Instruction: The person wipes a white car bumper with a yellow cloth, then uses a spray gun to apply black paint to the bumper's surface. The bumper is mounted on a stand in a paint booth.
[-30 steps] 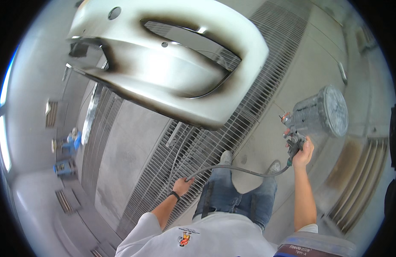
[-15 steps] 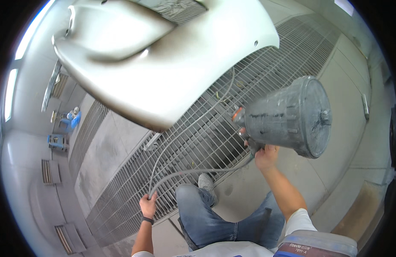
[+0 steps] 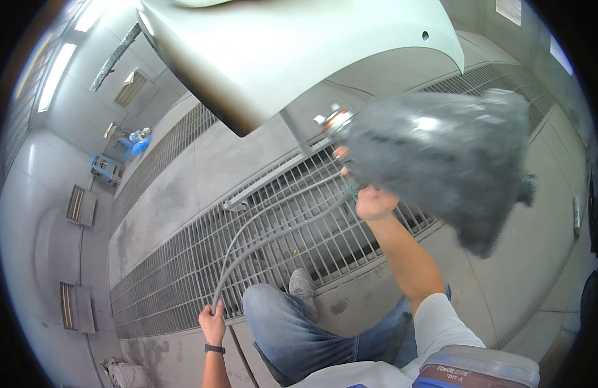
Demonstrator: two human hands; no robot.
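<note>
My right hand (image 3: pixel 375 203) is closed round the grip of a spray gun (image 3: pixel 336 121) with a big dark grey cup (image 3: pixel 435 149), smeared by motion. Its silver and orange nozzle end points left, towards a white curved car body panel (image 3: pixel 312 52) with dark shading along its left edge. Nozzle and panel are apart. Low on the left, my left hand (image 3: pixel 212 325) is wrapped round a grey air hose (image 3: pixel 266 238), which arcs across to the gun. My right fingers are partly hidden behind the cup.
Metal floor grating (image 3: pixel 176 278) runs under the hose, beside grey floor panels. A stand leg (image 3: pixel 294 132) drops from the panel to a rail (image 3: pixel 273 178). Blue stools (image 3: pixel 106 169) stand by the left wall. A clear-topped plastic part (image 3: pixel 486 365) sits at the lower edge.
The spray gun has swung up and left, and its cup has tilted. The panel sits higher in view. My left hand, still round the hose, appears lower and slightly further left.
</note>
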